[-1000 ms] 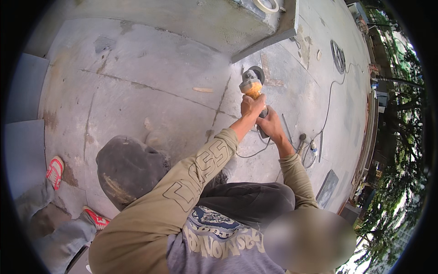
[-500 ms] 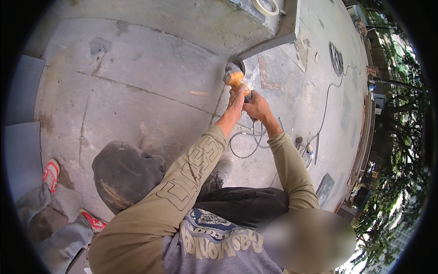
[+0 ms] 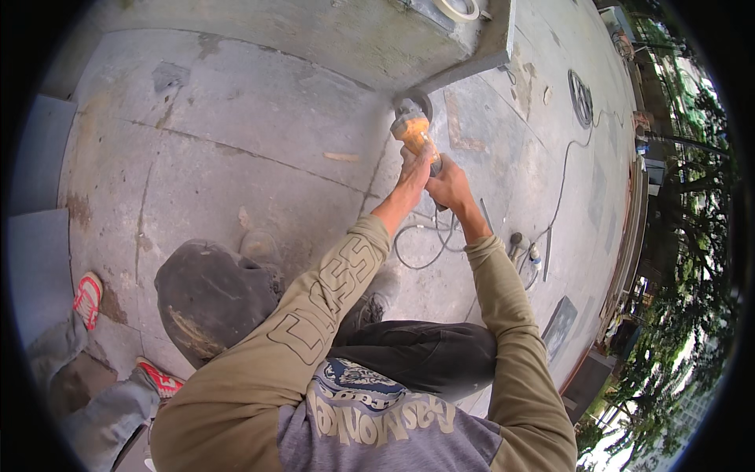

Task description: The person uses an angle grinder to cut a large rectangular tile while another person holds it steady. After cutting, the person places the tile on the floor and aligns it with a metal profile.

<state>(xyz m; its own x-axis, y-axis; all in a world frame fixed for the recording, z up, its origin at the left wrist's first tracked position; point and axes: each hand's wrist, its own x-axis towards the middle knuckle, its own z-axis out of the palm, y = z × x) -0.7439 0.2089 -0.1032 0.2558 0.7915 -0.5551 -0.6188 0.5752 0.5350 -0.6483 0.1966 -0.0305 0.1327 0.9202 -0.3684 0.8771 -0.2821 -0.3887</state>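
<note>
An orange angle grinder with a dark disc sits at the lower end of the grey concrete edge piece at the foot of the raised block; whether the disc touches it I cannot tell. My left hand is closed round the grinder's orange body. Just behind it, my right hand grips the dark rear handle, from which a cable loops over the concrete floor. A thin wooden piece lies left of my hands.
A raised concrete block carries a pale roll. At right lie a cable coil, a plug and a flat dark slab. Another person's red shoes are at left, beside grey panels. Trees stand beyond.
Over the last second the grinder and both my hands moved up and left to the foot of the edge piece, then shifted slightly right. The blurred round shape at lower right is gone.
</note>
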